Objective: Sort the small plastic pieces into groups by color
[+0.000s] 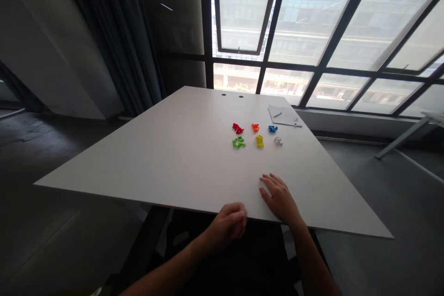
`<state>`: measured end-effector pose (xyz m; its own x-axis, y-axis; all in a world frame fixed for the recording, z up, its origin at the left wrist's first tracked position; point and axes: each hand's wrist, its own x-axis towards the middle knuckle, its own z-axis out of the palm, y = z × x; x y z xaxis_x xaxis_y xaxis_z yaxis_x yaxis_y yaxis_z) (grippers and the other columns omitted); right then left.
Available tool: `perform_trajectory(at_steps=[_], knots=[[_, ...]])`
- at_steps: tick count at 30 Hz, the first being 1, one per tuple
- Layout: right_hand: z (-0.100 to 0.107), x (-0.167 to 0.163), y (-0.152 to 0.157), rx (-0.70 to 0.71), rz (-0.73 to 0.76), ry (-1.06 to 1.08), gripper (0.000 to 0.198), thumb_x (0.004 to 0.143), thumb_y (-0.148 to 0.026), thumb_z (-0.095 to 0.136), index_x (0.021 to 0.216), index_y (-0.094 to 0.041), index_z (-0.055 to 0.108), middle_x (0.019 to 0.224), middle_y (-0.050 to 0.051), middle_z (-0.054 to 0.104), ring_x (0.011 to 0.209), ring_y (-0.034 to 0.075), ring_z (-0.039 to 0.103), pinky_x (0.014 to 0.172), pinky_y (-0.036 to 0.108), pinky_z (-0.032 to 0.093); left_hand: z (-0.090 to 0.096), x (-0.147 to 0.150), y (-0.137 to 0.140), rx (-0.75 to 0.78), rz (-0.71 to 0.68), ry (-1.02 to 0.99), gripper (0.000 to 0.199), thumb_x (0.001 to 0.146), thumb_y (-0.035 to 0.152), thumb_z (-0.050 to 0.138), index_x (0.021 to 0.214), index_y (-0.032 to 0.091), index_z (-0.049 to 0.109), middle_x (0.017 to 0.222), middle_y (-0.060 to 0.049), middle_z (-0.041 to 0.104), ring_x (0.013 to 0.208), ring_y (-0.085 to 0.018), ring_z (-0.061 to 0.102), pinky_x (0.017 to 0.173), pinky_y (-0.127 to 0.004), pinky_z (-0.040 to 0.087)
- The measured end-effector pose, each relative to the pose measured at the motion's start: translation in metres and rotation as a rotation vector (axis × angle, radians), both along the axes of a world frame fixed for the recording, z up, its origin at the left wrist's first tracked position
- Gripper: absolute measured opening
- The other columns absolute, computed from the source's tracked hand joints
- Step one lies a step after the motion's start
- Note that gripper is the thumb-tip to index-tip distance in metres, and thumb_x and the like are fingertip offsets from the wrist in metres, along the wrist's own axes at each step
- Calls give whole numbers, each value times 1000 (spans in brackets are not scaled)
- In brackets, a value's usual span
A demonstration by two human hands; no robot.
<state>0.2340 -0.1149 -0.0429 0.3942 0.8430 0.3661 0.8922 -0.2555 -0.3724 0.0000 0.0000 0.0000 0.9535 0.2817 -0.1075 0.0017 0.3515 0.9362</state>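
My left hand [231, 223] is curled into a loose fist at the near edge of the white table [166, 157]; no object shows in it. Flat on the tabletop to its right lies my right hand [279, 198], open, fingers a little apart. Beyond the hands sit small piles of plastic pieces, too small to name: red [237, 128], orange [255, 127] and blue [273, 128] in the farther row. Nearer to me are green [238, 142], yellow [260, 141] and clear or whitish [278, 141] piles. Neither hand touches them.
Paper sheets [284, 115] lie near the table's right edge, with a pen [277, 114] on them and a small metallic tool [296, 123] at their corner. Two dark round holes [241, 96] mark the far end. Windows [239, 9] and a dark curtain [118, 32] stand behind.
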Motion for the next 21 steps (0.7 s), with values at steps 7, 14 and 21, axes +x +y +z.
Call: perform_trajectory(at_steps=[7, 14, 21], knots=[[4, -4, -5, -14, 0, 39, 35, 101, -31, 54, 131, -24, 71, 145, 9, 67, 144, 33, 53, 122, 60, 42, 52, 118, 144, 1398, 11, -162, 25, 98, 41, 58, 86, 22, 69, 74, -1, 68, 63, -15, 57, 66, -29, 40], [-1, -7, -14, 1, 15, 109, 34, 101, -30, 54, 129, -27, 73, 143, 10, 68, 143, 34, 55, 122, 63, 43, -16, 125, 244, 1661, 242, 58, 25, 98, 44, 59, 86, 21, 62, 69, 1, 62, 62, -16, 57, 61, -27, 37], [13, 27, -26, -23, 73, 477, 51, 102, -47, 55, 151, -32, 56, 149, 11, 63, 139, 33, 59, 114, 56, 52, -16, 142, 240, 1679, 231, 18, 65, 88, 60, 74, 139, 23, 58, 138, -15, 64, 127, -34, 59, 109, -48, 46]])
